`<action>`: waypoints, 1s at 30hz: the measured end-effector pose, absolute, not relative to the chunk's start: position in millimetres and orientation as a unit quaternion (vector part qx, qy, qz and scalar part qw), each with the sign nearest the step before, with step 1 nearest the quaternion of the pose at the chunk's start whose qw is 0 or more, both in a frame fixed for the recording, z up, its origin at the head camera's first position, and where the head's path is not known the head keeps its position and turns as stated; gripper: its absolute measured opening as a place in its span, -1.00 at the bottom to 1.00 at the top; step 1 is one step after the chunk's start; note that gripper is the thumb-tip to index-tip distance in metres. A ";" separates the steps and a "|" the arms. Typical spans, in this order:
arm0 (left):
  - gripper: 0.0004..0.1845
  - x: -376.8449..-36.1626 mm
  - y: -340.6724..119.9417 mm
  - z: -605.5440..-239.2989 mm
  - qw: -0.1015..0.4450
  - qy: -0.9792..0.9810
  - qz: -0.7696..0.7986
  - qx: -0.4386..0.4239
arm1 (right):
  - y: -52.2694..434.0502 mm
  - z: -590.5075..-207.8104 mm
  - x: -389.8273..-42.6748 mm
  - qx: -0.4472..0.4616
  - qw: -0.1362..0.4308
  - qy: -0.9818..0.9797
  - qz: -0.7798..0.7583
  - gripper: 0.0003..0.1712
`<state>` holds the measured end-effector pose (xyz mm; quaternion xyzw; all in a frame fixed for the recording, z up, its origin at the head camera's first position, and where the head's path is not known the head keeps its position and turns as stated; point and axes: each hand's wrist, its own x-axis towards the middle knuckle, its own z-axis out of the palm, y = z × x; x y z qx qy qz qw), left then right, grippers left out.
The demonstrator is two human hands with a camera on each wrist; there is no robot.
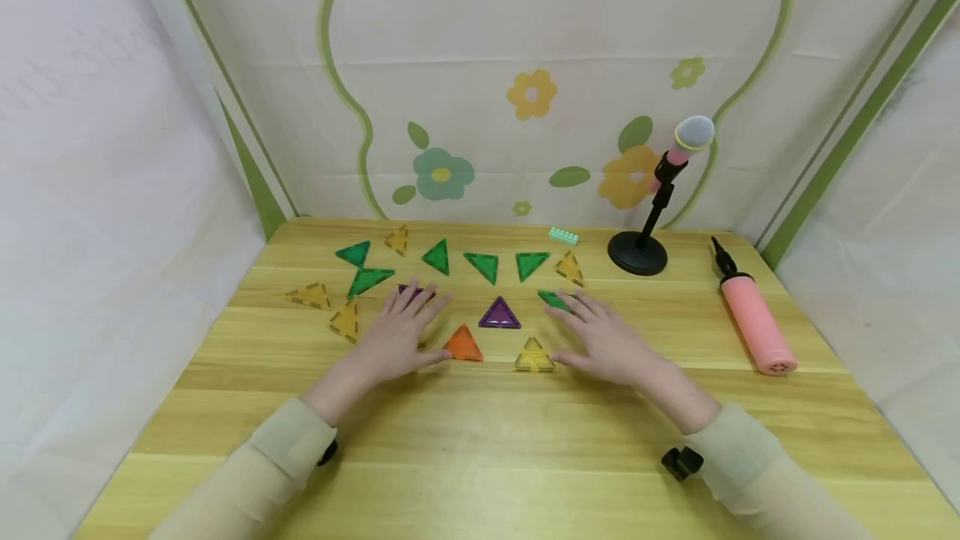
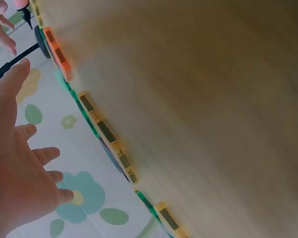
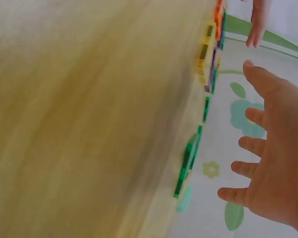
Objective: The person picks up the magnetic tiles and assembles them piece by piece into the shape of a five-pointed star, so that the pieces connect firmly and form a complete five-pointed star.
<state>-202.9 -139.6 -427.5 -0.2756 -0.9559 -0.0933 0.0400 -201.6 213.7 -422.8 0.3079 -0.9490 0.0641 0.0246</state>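
My left hand (image 1: 397, 336) hovers palm down with fingers spread above the tabletop, partly covering a purple triangular tile (image 1: 407, 291). Its thumb overlaps the edge of an orange triangular tile (image 1: 465, 346) in the head view. My right hand (image 1: 606, 340), likewise spread, is over a green triangular tile (image 1: 552, 299), with its thumb beside a yellow triangular tile (image 1: 533, 357). Between the hands lies another purple tile (image 1: 499, 315). Both wrist views show a gap between palm and tiles; the left wrist view has the orange tile (image 2: 57, 53) near the thumb. Neither hand holds anything.
More green tiles (image 1: 482, 265) and amber tiles (image 1: 309, 296) lie flat across the back and left of the wooden table (image 1: 480, 457). A mint toy brick (image 1: 563, 236) sits behind. At the right stand a toy microphone on a stand (image 1: 637, 253) and a lying pink hand pump (image 1: 757, 325).
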 end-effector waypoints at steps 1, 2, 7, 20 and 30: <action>-0.06 -204.2 -139.0 -428.0 0.036 -0.954 -0.096 -0.282 | 212.5 -425.5 -202.7 0.318 0.024 -0.946 0.065 -0.13; -0.07 -205.7 -138.6 -428.4 0.031 -0.952 -0.098 -0.287 | 211.3 -427.9 -203.9 0.326 0.022 -0.943 0.069 -0.13; -0.10 -213.6 -136.3 -430.4 0.002 -0.940 -0.130 -0.315 | 204.4 -435.5 -208.2 0.368 0.001 -0.924 0.105 -0.15; -0.53 -226.7 -129.8 -437.7 -0.037 -0.894 -0.161 -0.416 | 201.9 -445.5 -220.3 0.430 -0.031 -0.896 0.110 -0.33; -0.57 -225.9 -117.2 -437.3 -0.031 -0.882 -0.124 -0.454 | 210.3 -447.7 -231.0 0.466 -0.040 -0.875 0.121 -0.37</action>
